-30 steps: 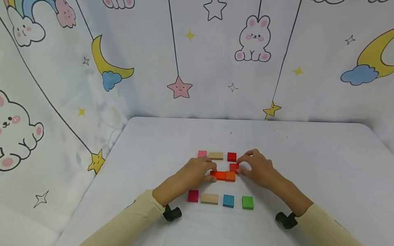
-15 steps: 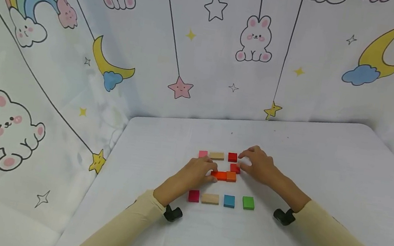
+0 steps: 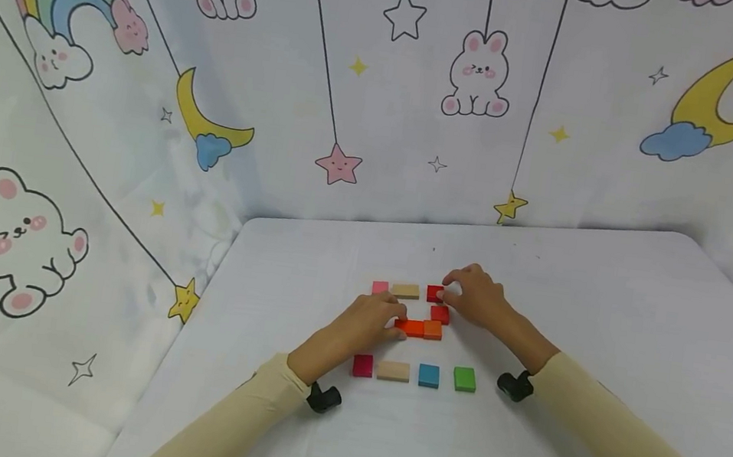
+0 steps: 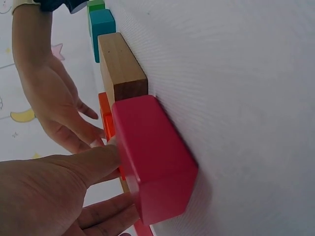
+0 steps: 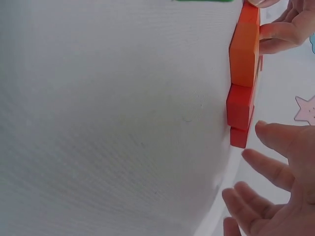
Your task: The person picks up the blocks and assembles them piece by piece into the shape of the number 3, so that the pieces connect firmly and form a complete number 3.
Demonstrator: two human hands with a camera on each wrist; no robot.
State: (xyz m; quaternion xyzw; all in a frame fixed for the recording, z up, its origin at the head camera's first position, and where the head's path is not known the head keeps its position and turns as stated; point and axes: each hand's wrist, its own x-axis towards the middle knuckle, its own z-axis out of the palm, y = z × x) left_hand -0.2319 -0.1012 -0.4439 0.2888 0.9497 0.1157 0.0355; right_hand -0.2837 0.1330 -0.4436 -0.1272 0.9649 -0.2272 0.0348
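My left hand [image 3: 364, 321] pinches a long orange-red block [image 3: 412, 329] between thumb and fingers, low on the white table. An orange square block [image 3: 433, 330] sits against its right end, with a red square block [image 3: 440, 315] just beyond that. My right hand [image 3: 477, 297] is at a darker red square block [image 3: 434, 294] at the far right corner. Its thumb overlaps that block in the head view. In the right wrist view the fingers of this hand [image 5: 275, 182] are spread, the thumb and index tips close to the small red block's end [image 5: 239, 137].
A pink block [image 3: 380, 287] and a plain wooden block [image 3: 405, 291] lie in the far row. Nearer is a row of a crimson block [image 3: 363, 365], another wooden block [image 3: 393, 371], a blue block [image 3: 429, 376] and a green block [image 3: 465, 379]. A printed curtain hangs behind the table.
My right hand has moved away from the nearer red block to the darker red one farther back. The left hand stays on the orange-red block.
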